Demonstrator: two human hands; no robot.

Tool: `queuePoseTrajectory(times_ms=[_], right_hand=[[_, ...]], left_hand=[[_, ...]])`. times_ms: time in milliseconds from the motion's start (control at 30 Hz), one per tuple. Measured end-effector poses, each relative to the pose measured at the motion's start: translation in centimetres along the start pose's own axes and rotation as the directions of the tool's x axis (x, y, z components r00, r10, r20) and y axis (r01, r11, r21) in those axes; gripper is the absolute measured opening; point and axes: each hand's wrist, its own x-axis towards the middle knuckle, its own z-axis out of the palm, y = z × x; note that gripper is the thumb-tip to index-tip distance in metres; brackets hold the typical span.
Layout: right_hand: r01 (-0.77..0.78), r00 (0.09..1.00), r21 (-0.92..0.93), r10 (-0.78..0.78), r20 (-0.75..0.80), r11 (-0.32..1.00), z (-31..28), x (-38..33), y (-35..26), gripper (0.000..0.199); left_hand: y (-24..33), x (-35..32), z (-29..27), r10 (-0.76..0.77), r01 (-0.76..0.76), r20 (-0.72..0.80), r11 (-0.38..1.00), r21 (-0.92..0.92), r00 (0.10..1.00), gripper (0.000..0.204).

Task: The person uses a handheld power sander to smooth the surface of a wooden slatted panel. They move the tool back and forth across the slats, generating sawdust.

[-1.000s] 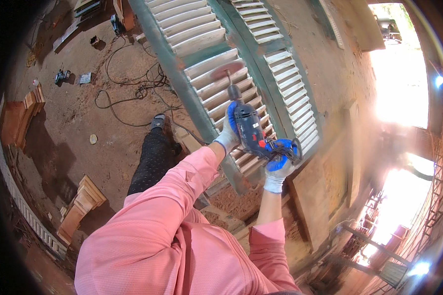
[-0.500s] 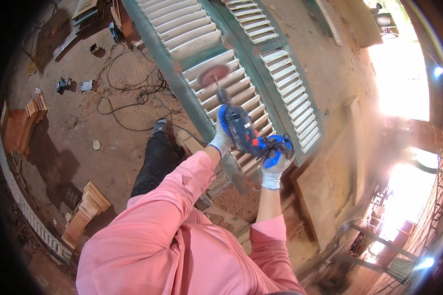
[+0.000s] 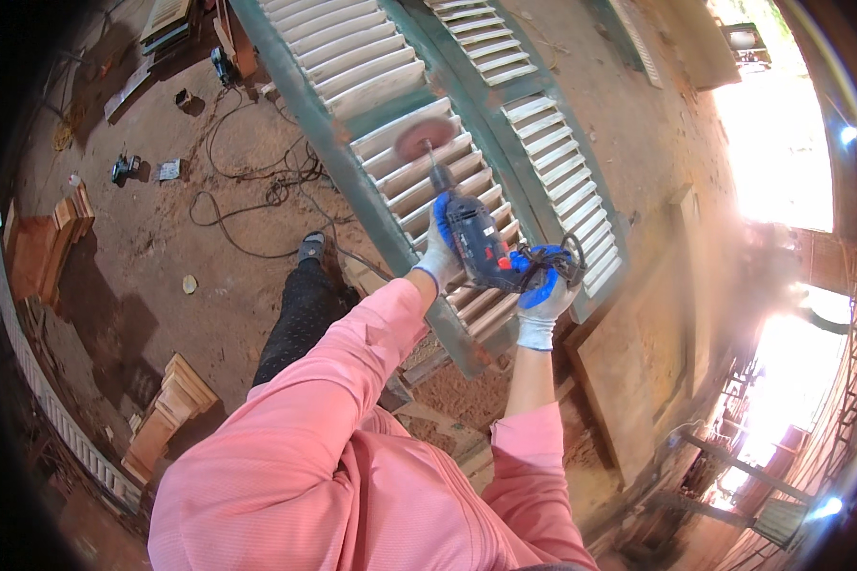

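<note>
Dusty red workshop floor (image 3: pixel 162 228) all round, cables (image 3: pixel 257 190) trailing across it, and two louvred shutters (image 3: pixel 371 57) lying flat ahead of the person. Both gloved hands are on the drill (image 3: pixel 474 243): the left hand (image 3: pixel 438 252) has its fingers wrapped round the front of the body, the right hand (image 3: pixel 543 290) has its fingers clamped round the rear grip, where the cord is bunched. Drill's long axis runs away from the fingers, up and to the left, shaft leading to the round sanding disc (image 3: pixel 426 138), which sits beyond the left fingertips, over the pale slats (image 3: pixel 419 181) of the nearer shutter; whether it touches the wood I cannot tell. Left hand is the nearer one to the disc, right hand trails behind and below. Compared with a second ago, the disc has travelled up the slats, further from the fingers' earlier spot near the lower frame, and the arms reach out longer; half a second ago it was already climbing. Person's dark-trousered leg (image 3: pixel 300 314) stands left of the hands, foot by the shutter's green edge.
</note>
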Motion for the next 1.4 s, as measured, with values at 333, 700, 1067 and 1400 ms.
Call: queuePoseTrajectory(times_ms=[333,700,1067,1400], right_hand=[[0.039,0.997,-0.033,-0.041,-0.063,0.999,0.5,0.7,-0.1,0.023],[-0.045,0.999,0.012,0.045,-0.026,0.999,-0.3,-2.1,0.6,0.026],[-0.077,0.993,0.091,0.084,-0.078,0.993,2.0,0.1,-0.7,0.02],[-0.008,0.995,0.016,0.009,-0.1,1.0,-0.4,1.2,-1.1,0.022]], left_hand=[[0.1,1.5,-0.9,-0.032,0.03,0.057,0.999,0.035,0.998,0.054],[0.7,-4.3,-0.6,0.05,-0.046,-0.127,0.998,0.038,0.991,0.058],[0.7,0.4,-1.0,0.041,-0.033,-0.079,0.995,0.099,0.996,0.058],[-0.3,0.1,3.6,-0.092,0.094,-0.098,0.995,0.021,0.991,0.071]])
